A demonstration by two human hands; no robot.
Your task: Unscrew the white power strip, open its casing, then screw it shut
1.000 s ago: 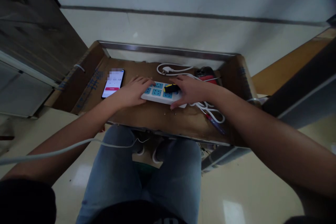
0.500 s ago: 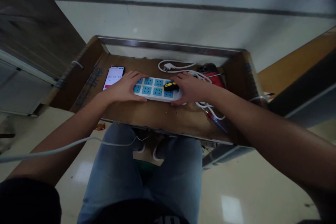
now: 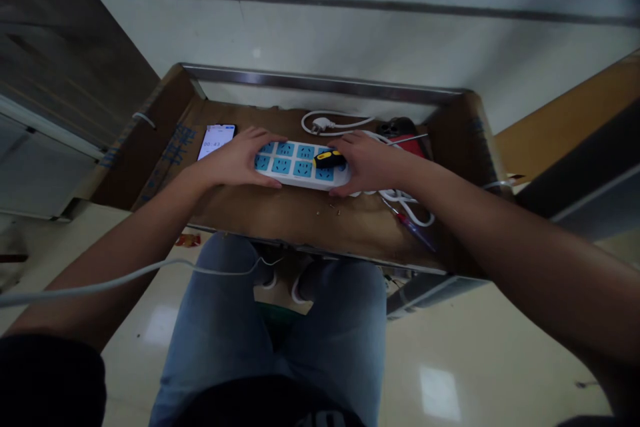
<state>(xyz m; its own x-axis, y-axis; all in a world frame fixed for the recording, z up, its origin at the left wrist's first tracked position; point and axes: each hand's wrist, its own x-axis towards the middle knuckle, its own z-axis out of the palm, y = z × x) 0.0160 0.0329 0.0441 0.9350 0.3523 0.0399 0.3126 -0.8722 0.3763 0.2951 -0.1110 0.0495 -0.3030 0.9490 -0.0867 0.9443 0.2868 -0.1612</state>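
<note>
Power strip [image 3: 299,164] | left hand [image 3: 234,160] grips left end | right hand [image 3: 369,164] grips right end

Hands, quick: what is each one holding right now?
Left hand: closed on the left end of the power strip.
Right hand: closed on its right end, beside the yellow-and-black tool.

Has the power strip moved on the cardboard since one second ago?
Yes. The power strip has slid left: its left end is now closer to the phone.
</note>
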